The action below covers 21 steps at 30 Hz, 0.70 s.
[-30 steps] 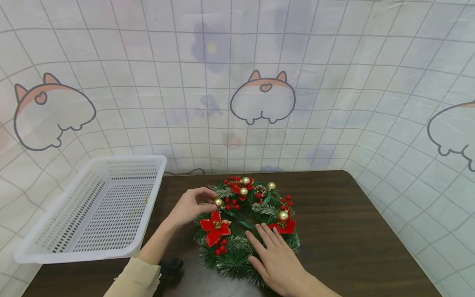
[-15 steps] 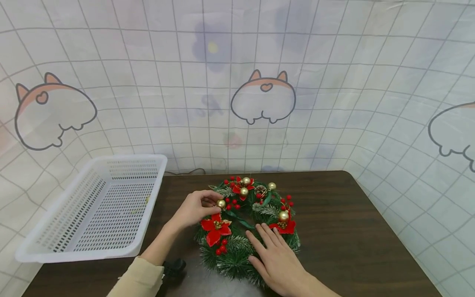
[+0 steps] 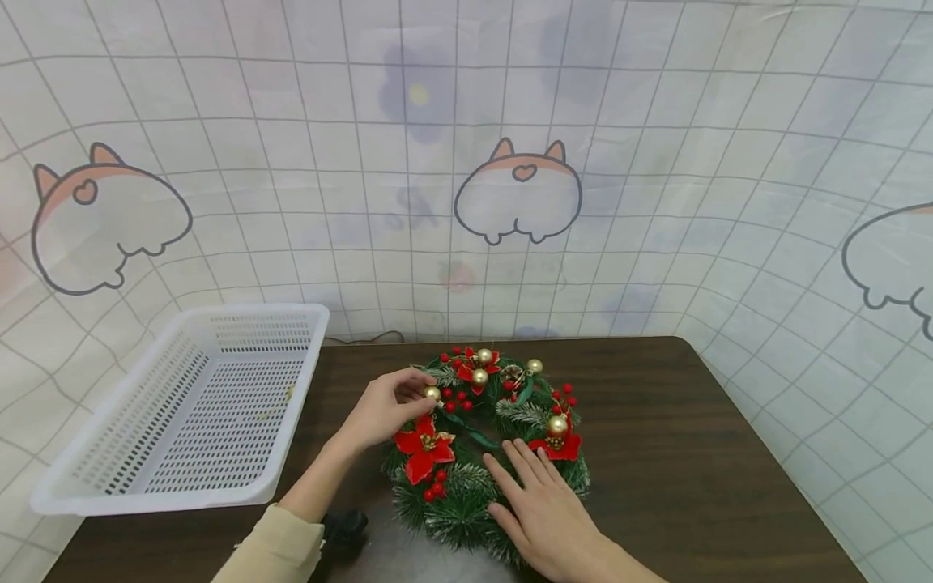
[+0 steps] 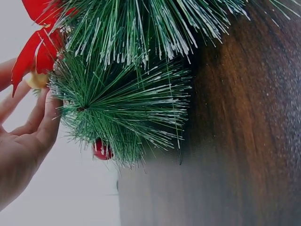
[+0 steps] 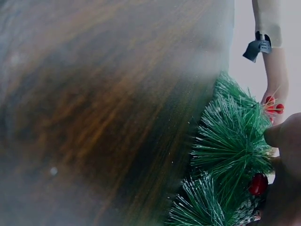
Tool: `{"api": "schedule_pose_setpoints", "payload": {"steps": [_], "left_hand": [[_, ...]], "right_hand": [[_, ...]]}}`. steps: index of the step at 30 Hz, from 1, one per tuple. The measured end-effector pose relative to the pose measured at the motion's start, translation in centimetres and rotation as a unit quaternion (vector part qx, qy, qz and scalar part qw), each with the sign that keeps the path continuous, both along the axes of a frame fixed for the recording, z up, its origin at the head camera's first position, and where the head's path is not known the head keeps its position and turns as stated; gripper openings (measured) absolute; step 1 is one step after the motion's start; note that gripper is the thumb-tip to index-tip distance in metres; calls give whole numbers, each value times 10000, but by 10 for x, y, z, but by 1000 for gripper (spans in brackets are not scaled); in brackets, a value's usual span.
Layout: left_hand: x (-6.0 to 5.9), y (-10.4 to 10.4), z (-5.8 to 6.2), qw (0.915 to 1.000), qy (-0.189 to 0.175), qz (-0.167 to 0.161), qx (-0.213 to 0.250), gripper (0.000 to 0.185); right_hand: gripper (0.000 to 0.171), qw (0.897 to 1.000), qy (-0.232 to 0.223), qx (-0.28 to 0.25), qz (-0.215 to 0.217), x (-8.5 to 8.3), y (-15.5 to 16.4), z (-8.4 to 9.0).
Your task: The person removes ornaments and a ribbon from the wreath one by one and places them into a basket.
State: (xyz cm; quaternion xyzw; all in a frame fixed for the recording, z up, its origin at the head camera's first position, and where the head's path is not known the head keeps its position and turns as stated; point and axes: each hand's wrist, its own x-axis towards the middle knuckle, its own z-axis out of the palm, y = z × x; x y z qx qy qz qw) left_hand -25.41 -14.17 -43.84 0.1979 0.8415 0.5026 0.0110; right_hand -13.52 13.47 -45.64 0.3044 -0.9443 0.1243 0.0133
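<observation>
A green Christmas wreath (image 3: 462, 494) with frosted tips lies on the table, dressed with red poinsettias (image 3: 420, 449), red berries (image 3: 436, 486) and gold balls (image 3: 557, 425). On its left side, my left hand (image 3: 382, 409) pinches a gold ball ornament (image 3: 432, 393) between thumb and fingers. The left wrist view shows the same gold ball (image 4: 37, 80) at the fingertips, partly behind a red petal (image 4: 40, 52). My right hand (image 3: 543, 514) rests with straight, spread fingers on the wreath's lower right, its fingertips at the inner edge. A green ribbon (image 3: 474, 433) crosses the wreath's middle.
A white perforated plastic basket (image 3: 291, 429) stands on the left of the dark wooden table (image 3: 678, 470). Behind the table hangs a white gridded cloth (image 3: 641, 267) with cartoon prints. A black device (image 3: 345, 526) sits by the left wrist.
My left hand has shifted slightly right with the gold ball, which then rose a little between the fingers. My right hand and the wreath have stayed in place.
</observation>
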Motion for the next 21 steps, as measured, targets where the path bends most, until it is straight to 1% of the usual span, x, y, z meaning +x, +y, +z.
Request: {"api": "schedule_pose_setpoints", "payload": {"steps": [2, 4, 8, 11, 13, 18, 21], "left_hand": [[2, -1, 2, 9999, -23, -26, 134, 31], [5, -1, 7, 9996, -93, -56, 276, 33], [14, 0, 25, 9983, -270, -137, 505, 33], [18, 1, 34, 9973, -316, -199, 631, 34], [16, 2, 32, 9968, -324, -214, 697, 33], [8, 3, 19, 9974, -227, -165, 669, 33], [7, 4, 17, 9978, -177, -135, 620, 31]], "right_hand": [[58, 10000, 14, 1, 5, 0, 0, 0], [58, 10000, 21, 8, 7, 0, 0, 0], [58, 10000, 20, 7, 19, -1, 0, -1], [58, 10000, 20, -2, 18, -1, 0, -1], [58, 10000, 22, 5, 12, -1, 1, 0], [58, 10000, -38, 15, 17, -1, 1, 0], [58, 10000, -59, 17, 24, -2, 0, 0]]}}
